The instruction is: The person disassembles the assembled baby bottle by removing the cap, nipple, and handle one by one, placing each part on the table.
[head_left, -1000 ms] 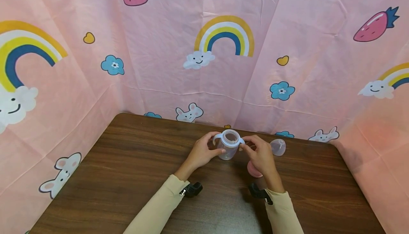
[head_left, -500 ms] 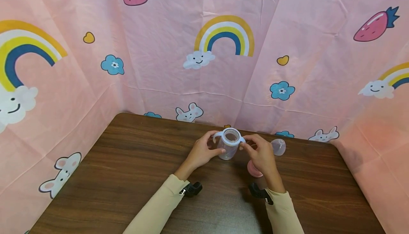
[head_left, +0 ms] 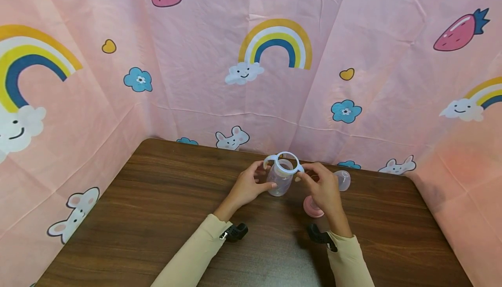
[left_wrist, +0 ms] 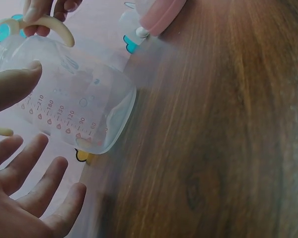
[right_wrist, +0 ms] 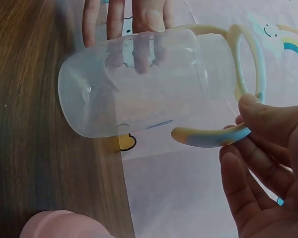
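A clear baby bottle with a printed scale stands upright on the table, its mouth uncovered. My left hand holds it from the left, thumb on the near side and fingers behind. Just above the bottle's neck is a pale blue handle ring, tilted and apart from the mouth in the right wrist view. My right hand pinches this ring at its right handle between thumb and fingers. The ring's other handle hangs free near my left fingers.
A pink round bottle part lies on the brown wooden table, close to my right hand and partly hidden by it. Behind that hand sits a clear dome cap. A pink patterned cloth rises along the table's back and sides.
The handle ring has come up off the bottle's neck, raised and tilted by my right hand. My left hand and the bottle have stayed almost in place.
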{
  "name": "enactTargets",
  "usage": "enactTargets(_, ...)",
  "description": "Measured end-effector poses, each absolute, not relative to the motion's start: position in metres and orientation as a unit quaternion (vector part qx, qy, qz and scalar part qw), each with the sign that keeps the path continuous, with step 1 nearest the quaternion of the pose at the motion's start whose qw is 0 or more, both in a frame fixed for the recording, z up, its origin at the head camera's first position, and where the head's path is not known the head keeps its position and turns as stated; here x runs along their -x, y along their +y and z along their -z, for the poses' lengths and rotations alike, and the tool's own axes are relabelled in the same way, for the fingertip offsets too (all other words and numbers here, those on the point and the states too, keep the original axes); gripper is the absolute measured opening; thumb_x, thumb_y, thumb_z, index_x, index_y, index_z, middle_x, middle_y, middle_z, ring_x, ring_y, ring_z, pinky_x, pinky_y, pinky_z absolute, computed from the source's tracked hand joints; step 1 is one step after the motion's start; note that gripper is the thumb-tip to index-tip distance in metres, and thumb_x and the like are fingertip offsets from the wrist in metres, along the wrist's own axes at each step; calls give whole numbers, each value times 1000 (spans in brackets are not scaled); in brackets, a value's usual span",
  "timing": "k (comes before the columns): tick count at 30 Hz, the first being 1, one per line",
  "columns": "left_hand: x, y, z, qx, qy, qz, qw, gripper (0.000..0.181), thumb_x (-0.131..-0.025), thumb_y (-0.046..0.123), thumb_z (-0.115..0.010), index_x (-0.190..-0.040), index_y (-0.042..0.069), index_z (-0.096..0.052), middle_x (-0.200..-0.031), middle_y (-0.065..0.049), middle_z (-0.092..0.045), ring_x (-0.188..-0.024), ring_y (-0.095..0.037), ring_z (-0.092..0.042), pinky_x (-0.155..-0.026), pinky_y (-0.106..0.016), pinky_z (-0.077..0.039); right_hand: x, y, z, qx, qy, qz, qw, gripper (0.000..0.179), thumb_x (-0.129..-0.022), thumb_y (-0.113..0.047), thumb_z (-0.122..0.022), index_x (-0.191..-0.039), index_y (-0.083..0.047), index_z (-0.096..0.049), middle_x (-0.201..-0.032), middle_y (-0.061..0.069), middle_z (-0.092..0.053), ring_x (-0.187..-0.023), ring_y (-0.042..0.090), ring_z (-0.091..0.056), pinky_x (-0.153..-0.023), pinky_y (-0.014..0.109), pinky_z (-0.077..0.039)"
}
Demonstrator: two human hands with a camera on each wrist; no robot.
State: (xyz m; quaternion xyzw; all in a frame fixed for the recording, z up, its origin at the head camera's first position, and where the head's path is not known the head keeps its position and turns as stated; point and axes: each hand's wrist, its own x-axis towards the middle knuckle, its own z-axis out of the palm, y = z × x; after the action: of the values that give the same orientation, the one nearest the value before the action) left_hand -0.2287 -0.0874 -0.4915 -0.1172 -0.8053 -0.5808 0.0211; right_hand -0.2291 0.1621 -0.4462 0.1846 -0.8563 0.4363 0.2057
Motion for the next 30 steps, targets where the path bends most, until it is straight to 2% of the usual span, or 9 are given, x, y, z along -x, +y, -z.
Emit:
enactTargets(8,228,-88,491,132,-797,589,18,64,-94,16,-91,-149,2,-59,-146,-18,-68,-134,-40,-66,-108,-58,-55,229,163,445,-163,-841,-469,213,19,-93,0,-87,-111,2,-81,-102,11,-78,-85,22,-73,-74,12,-53)
enactTargets(15,228,-88,491,131,-799,587,14,67,-95,16,-91,-152,4,-58,-148,-17,-67,-135,-39,-65,-111,-59,-53,229,165,444,-138,-831,-482,240,19,-95,-4,-86,-112,3,-80,-102,13,-77,-85,14,-68,-75,12,-51)
enactTargets(30,226,-88,488,122,-798,590,6,66,-96,17,-90,-153,5,-58,-149,-17,-66,-137,-40,-63,-113,-59,-51,235,180,451,-107,-849,-462,234,17,-94,-2,-87,-107,4,-79,-96,13,-78,-78,14,-68,-69,11,-49)
